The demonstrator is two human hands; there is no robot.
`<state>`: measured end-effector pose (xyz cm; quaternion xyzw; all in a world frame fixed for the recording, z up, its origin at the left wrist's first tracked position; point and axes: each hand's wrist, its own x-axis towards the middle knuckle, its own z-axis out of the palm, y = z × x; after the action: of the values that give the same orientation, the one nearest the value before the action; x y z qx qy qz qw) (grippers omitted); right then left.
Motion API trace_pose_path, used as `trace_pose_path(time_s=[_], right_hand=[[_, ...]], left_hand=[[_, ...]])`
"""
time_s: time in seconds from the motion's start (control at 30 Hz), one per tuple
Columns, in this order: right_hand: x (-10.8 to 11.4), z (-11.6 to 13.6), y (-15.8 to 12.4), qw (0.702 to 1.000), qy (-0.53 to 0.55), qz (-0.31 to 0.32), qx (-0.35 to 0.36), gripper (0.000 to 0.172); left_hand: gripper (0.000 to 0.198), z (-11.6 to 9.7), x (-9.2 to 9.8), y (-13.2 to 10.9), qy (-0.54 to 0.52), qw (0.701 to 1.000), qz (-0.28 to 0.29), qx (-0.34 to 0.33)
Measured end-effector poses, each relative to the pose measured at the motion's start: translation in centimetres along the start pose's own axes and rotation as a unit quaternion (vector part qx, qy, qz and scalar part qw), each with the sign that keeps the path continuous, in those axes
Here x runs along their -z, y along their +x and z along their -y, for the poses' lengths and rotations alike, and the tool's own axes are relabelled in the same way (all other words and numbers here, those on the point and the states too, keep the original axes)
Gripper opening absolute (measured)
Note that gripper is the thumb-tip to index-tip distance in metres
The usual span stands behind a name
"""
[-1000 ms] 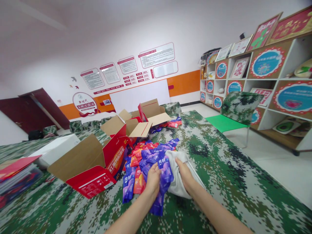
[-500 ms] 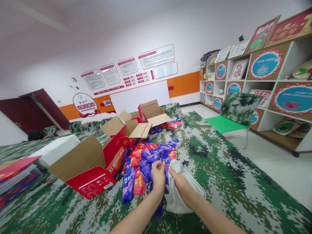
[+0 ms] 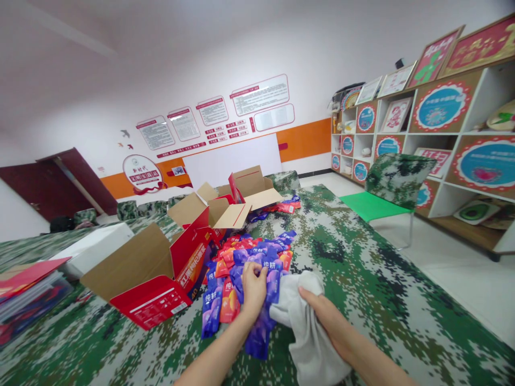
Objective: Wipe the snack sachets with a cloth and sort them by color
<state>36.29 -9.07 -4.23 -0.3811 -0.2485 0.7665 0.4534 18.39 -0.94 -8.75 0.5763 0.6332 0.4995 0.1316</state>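
My left hand (image 3: 254, 287) has its fingers curled in a pinch at the edge of a blue sachet (image 3: 272, 284) with white lettering. In my right hand (image 3: 328, 316) is a crumpled light grey cloth (image 3: 303, 305), which hangs toward the table's near edge and lies close against the sachet's right side. More blue and red sachets (image 3: 229, 300) lie in a loose pile beyond and to the left of my left hand. Another blue sachet (image 3: 257, 338) rests below it, partly behind my wrist.
Opened red cartons (image 3: 151, 300) with raised flaps stand left of the pile, with another opened carton (image 3: 251, 185) behind. A white box (image 3: 94, 246) and a clear plastic bin (image 3: 36, 305) are at far left. A green-seated chair (image 3: 374, 205) stands right of the camouflage-covered table (image 3: 382, 300).
The grey cloth has moved down and right with my right hand and is now bunched up. My left hand has shifted slightly left, and more of the blue sachet shows.
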Motion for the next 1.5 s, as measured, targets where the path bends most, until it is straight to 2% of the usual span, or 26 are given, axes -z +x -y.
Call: trace_pose_path(time_s=[0.07,0.17,0.23,0.3,0.37,0.47,0.53,0.6,0.73,0.83,0.9,1.0,1.13,1.3,1.5], right_hand=[[1.0,1.4,0.1,0.999,0.012,-0.044,-0.007,0.048],[3.3,3.3,1.3,0.993,0.025,-0.104,0.044,0.048],[5.2,4.1,2.4,0.988,0.036,-0.129,0.074,0.047],[6.9,4.4,3.6,0.985,0.055,-0.144,0.080,0.048],[8.0,4.3,4.4,0.983,0.082,-0.147,0.070,0.051],[8.3,4.0,4.9,0.981,0.103,-0.151,0.066,0.055],[8.0,3.9,4.8,0.977,0.096,-0.173,0.075,0.057],[7.7,3.9,4.6,0.974,0.078,-0.195,0.078,0.058],[7.9,3.8,5.0,0.964,0.022,-0.256,0.073,0.063],[9.1,3.6,5.7,0.953,-0.015,-0.294,0.063,0.068],[10.1,3.5,6.0,0.954,-0.046,-0.296,0.024,0.070],[10.8,3.3,6.2,0.947,-0.085,-0.306,-0.036,0.064],[10.4,2.8,6.3,0.937,-0.089,-0.338,-0.009,0.055],[9.9,2.4,6.8,0.941,-0.053,-0.329,0.049,0.067],[9.1,2.9,7.0,0.916,-0.102,-0.387,-0.005,0.078]], left_hand=[[0.012,0.4,0.3,0.6,0.049,0.999,0.014,0.003],[0.010,0.5,0.3,1.8,0.102,0.995,0.013,-0.011],[0.016,-0.1,-0.1,3.4,0.121,0.992,0.003,-0.048],[0.020,-1.0,-1.1,5.9,0.135,0.986,0.019,-0.092],[0.019,-2.0,-2.9,9.1,0.165,0.976,0.075,-0.121],[0.023,-2.7,-6.9,14.3,0.247,0.944,0.156,-0.153],[0.027,-2.5,-10.0,17.4,0.314,0.914,0.215,-0.142],[0.029,-1.8,-12.9,19.8,0.339,0.900,0.242,-0.129],[0.033,0.1,-17.5,23.1,0.355,0.888,0.268,-0.113],[0.043,1.4,-19.8,24.9,0.363,0.880,0.288,-0.104],[0.051,2.1,-20.8,25.8,0.366,0.876,0.299,-0.098],[0.063,2.8,-21.8,27.0,0.367,0.873,0.311,-0.084],[0.076,3.4,-22.2,27.8,0.359,0.877,0.312,-0.071],[0.071,3.7,-21.3,27.6,0.347,0.883,0.309,-0.070],[0.064,3.8,-20.4,27.1,0.328,0.889,0.311,-0.071]])
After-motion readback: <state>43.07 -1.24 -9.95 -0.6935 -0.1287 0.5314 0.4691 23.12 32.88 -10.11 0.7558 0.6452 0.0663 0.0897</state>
